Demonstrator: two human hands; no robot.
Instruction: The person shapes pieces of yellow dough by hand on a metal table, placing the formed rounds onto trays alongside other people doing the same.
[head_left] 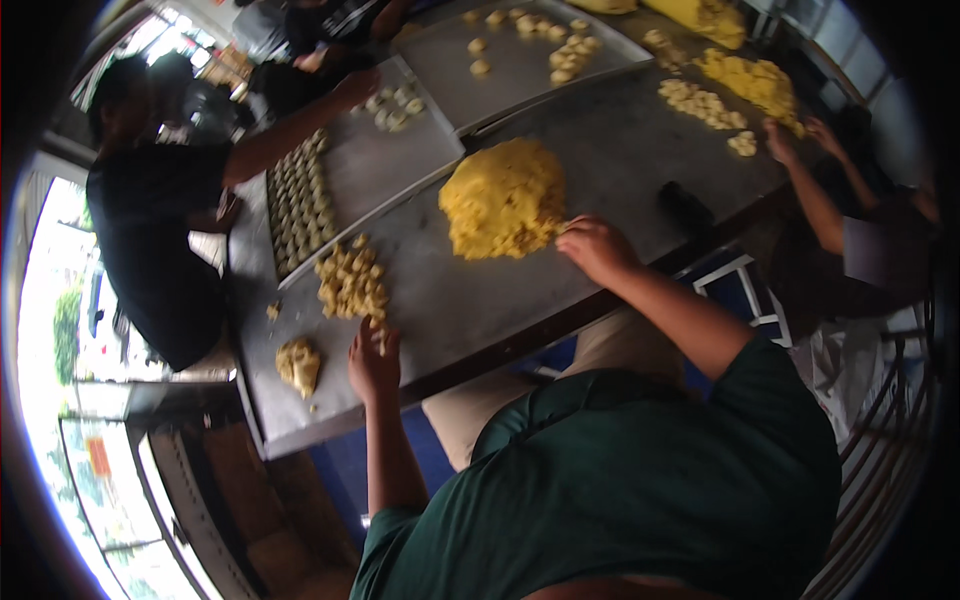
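Note:
My left hand (374, 368) is at the near end of a pile of small pale-yellow dough pieces (350, 280), its fingers curled around a small piece of dough (379, 335). With its fingertips pinched, my right hand (598, 252) grips the right edge of a large mound of yellow crumbly dough (505, 195). The mound sits on the metal table (480, 310), smooth on top and broken up along its near side. A separate lump of pale dough (298, 366) lies left of my left hand.
Beyond the pile is a tray (385, 185) with rows of shaped dough pieces; another tray (620, 50) holds scattered dough balls. A person in dark clothing (160, 220) reaches over the first tray. Another person's hands (785, 140) are by more yellow filling (750, 80). A dark object (685, 205) lies right of the mound.

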